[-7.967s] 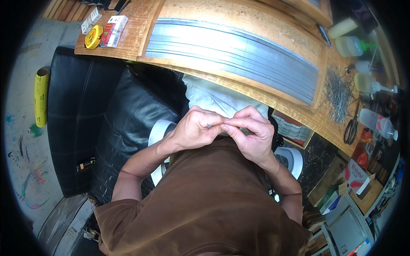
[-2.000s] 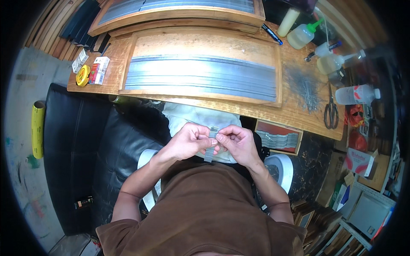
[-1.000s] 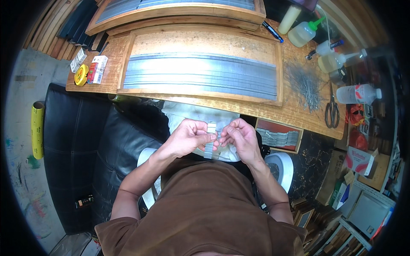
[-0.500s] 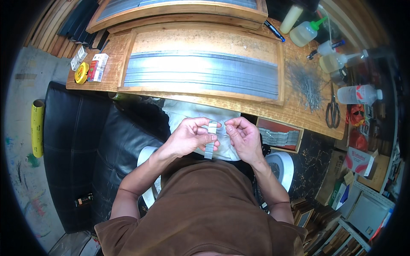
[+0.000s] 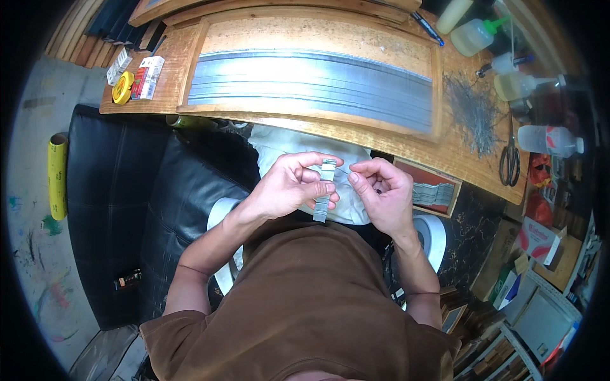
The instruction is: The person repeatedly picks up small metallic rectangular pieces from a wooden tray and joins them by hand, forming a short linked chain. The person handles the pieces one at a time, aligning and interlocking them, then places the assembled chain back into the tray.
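Observation:
My left hand (image 5: 286, 187) grips a narrow pale grey strip (image 5: 321, 208) with fine cross bands, standing nearly upright between thumb and fingers. Just to its right, my right hand (image 5: 389, 193) is closed in a pinch, thumb against forefinger. A very thin dark line runs from those fingertips toward the top of the strip; what exactly is pinched is too small to make out. Both hands are over a white cloth (image 5: 270, 143) at my lap, in front of the table edge.
On the wooden table (image 5: 159, 106) lies a wooden frame (image 5: 194, 63) with a shiny grey striped sheet (image 5: 305, 82). Scissors (image 5: 509, 162), thin dark scraps (image 5: 475, 120) and bottles (image 5: 473, 37) sit at right. An open drawer (image 5: 434, 193) holds grey strips. A black sofa (image 5: 114, 209) stands left.
The view has shifted, so the table sits higher in the picture. My right fingertips are a little farther from the strip, and the thin line between the hands now shows.

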Demonstrator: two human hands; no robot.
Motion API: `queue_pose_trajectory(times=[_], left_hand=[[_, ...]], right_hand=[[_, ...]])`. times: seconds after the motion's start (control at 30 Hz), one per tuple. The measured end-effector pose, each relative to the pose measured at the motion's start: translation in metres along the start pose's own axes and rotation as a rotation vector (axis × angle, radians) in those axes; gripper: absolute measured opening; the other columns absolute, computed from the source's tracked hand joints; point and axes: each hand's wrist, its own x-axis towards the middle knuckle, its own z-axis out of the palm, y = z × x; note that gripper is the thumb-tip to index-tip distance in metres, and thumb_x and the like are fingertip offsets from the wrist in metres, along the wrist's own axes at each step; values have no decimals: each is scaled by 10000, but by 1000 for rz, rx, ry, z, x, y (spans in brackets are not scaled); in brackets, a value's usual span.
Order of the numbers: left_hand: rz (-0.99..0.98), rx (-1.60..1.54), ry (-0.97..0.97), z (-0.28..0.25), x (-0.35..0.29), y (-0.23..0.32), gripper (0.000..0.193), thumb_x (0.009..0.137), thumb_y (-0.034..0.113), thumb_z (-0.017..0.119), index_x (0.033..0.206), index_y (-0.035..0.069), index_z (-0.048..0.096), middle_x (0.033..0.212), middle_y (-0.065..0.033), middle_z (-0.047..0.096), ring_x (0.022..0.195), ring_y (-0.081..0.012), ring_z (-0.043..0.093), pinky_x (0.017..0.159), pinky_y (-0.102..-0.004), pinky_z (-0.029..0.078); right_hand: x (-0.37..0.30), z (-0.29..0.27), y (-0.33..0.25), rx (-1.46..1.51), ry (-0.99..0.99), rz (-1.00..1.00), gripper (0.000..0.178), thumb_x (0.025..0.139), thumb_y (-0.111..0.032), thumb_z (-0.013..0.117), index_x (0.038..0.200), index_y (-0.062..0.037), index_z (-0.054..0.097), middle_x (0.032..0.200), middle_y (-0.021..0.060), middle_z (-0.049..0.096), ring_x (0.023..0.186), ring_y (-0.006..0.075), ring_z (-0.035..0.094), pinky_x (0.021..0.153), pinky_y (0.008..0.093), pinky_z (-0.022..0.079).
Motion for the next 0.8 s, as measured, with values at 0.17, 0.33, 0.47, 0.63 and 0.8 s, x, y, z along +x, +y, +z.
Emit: queue_pose_trajectory(times=[0.17, 0.33, 0.47, 0.63, 0.8], left_hand=[[-33, -9, 9, 2, -2, 1, 400, 1012, 59, 684, 1404, 28, 609, 887, -49, 785, 791, -80, 729, 637, -219, 544], [-41, -23, -9, 0, -3, 3, 391, 1013, 45, 676, 1399, 29, 614, 901, -52, 784, 818, -97, 743, 661, -225, 562], [-65, -64, -40, 1, -3, -1, 384, 1015, 36, 672, 1395, 31, 616, 890, -45, 780, 825, -100, 746, 660, -223, 564], [-83, -24, -34, -1, 0, -7, 303, 1017, 45, 681, 1318, 32, 647, 886, -45, 780, 838, -91, 745, 642, -214, 549], [-49, 25, -30, -5, 2, -13, 188, 1009, 31, 694, 1194, 2, 678, 892, -69, 780, 825, -109, 757, 616, -206, 551]], right_hand=[[3, 4, 1, 66, 5, 16, 96, 941, 4, 762, 1033, 23, 739, 895, 22, 729, 724, 16, 595, 634, 183, 490], [6, 1, 3, 25, 24, 47, 101, 929, 10, 770, 1025, 23, 738, 870, 18, 726, 712, 11, 585, 620, 175, 477], [9, 2, 2, 28, -2, 62, 95, 924, 11, 775, 1010, 22, 735, 847, 10, 720, 693, 5, 573, 602, 171, 460], [11, 4, 6, 57, -30, 87, 79, 920, 6, 781, 981, 15, 730, 836, 1, 712, 682, -6, 552, 586, 171, 444], [8, 6, 7, 53, -67, 121, 73, 913, 18, 782, 958, 9, 725, 816, -10, 698, 670, -12, 540, 583, 167, 438]])
